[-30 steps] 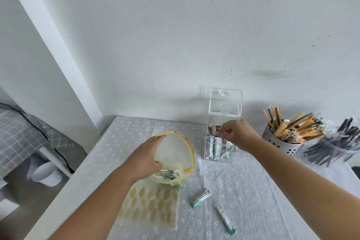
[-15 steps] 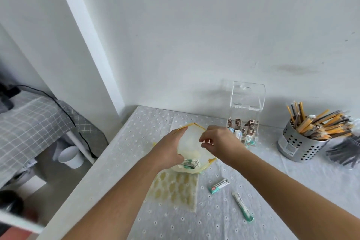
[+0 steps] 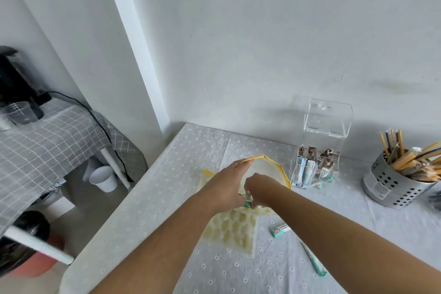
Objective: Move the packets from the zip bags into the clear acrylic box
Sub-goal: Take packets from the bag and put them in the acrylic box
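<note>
A yellow-rimmed zip bag [image 3: 274, 169] stands open at the middle of the table. My left hand [image 3: 226, 186] grips its near rim and holds the mouth wide. My right hand [image 3: 259, 185] reaches down into the bag, its fingers closed around green-and-white packets [image 3: 247, 203] at the bottom. The clear acrylic box [image 3: 321, 141] stands to the right near the wall, lid up, with several packets inside. Two loose packets lie on the cloth: a short one [image 3: 279, 230] and a long one [image 3: 313, 261].
A flat yellow-patterned zip bag [image 3: 230, 231] lies under my forearms. A perforated metal cup of sticks [image 3: 396, 179] stands at the right. The table's left edge [image 3: 114, 212] drops to the floor, where a white cup [image 3: 103, 178] sits beside a checked-cloth table.
My right hand left the acrylic box, swung left and went down into the zip bag, closing on packets. My left hand kept holding the bag open. The view shifted left.
</note>
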Demonstrator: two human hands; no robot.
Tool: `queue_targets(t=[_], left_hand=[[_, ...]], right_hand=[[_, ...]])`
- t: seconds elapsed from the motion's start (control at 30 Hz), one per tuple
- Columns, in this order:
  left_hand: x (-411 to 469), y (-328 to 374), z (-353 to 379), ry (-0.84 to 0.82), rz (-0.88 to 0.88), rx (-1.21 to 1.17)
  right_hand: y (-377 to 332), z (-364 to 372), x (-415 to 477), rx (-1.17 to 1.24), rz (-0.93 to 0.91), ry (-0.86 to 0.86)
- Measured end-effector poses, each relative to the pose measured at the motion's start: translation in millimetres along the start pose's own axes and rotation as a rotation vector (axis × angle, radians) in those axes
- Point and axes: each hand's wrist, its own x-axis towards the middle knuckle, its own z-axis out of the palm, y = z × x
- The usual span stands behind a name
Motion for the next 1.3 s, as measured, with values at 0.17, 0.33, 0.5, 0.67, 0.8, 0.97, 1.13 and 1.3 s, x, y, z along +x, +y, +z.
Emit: queue_targets(t=[0.17,0.33,0.5,0.67,0.8,0.97,1.13,1.3], left_hand=[[3.6,-1.9,2.8,0.016,0.008,0.001],[6.7,-2.1,0.2,0.007,-0.002,-0.006],[14.4,-4.6,-3.8,0.015,-0.013,0.058],[23.9,-2.2,-10.6,0.007,-0.034,0.062],[30.9,0.2,-14.7,0.019,-0.035,0.041],[37.4,1.9,-16.0,0.059,-0.014,-0.054],[39.5,-1.8,-12.8,0.108,0.007,-0.112],[40.8,-8.4,-11.8,0.140,0.000,-0.128]], right_hand=[[-4.7,6.3,6.3,-0.056,-0.002,0.050],[-0.6,1.2,2.7,-0.103,-0.044,0.116],[12.7,-21.5,-16.6,-0.096,-0.115,0.230],[36.2,-58.8,-58.7,0.181,-0.119,0.369],[63.3,-86.6,-89.1,0.339,-0.080,0.495],[115.8,-94.8,-100.6,0.478,0.090,0.636],[161.5,-87.1,-94.4,0.431,0.226,0.680],[187.3,-69.3,-72.9,0.282,0.294,0.546]])
